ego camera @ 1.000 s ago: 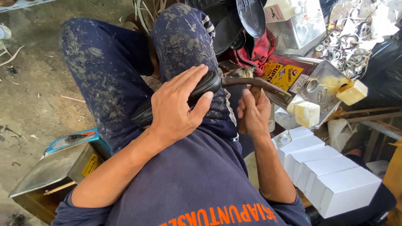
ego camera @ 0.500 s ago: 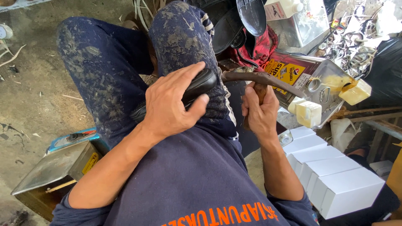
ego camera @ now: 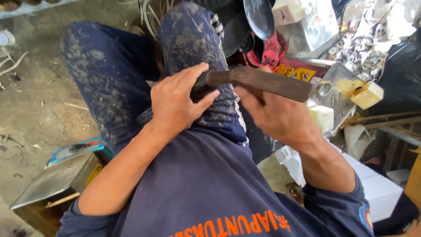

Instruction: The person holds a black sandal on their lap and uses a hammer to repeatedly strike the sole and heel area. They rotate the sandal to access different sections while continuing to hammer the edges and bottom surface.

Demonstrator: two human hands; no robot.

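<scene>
My left hand (ego camera: 177,102) grips the dark handle end of a long rusty-brown blade (ego camera: 263,82) that lies across my right knee (ego camera: 193,39). My right hand (ego camera: 276,116) is under the blade's middle, fingers curled up against it. The blade's squared tip (ego camera: 302,90) points right toward a metal tray (ego camera: 337,81). Two pale yellow blocks sit on that tray: one (ego camera: 367,95) at its right edge and one (ego camera: 322,117) nearer my right hand. I am seated in stained blue trousers and a dark blue shirt.
White foam boxes (ego camera: 372,188) stand at my lower right. A metal tin with a blue lid (ego camera: 66,175) rests on the dirt floor at my left. Dark bowls and a red cloth (ego camera: 267,48) crowd the space beyond my knee, with crumpled foil (ego camera: 372,30) at top right.
The blade has swung up and over my right hand, which now sits beneath it instead of beside it. My left hand stays on the handle at my knee.
</scene>
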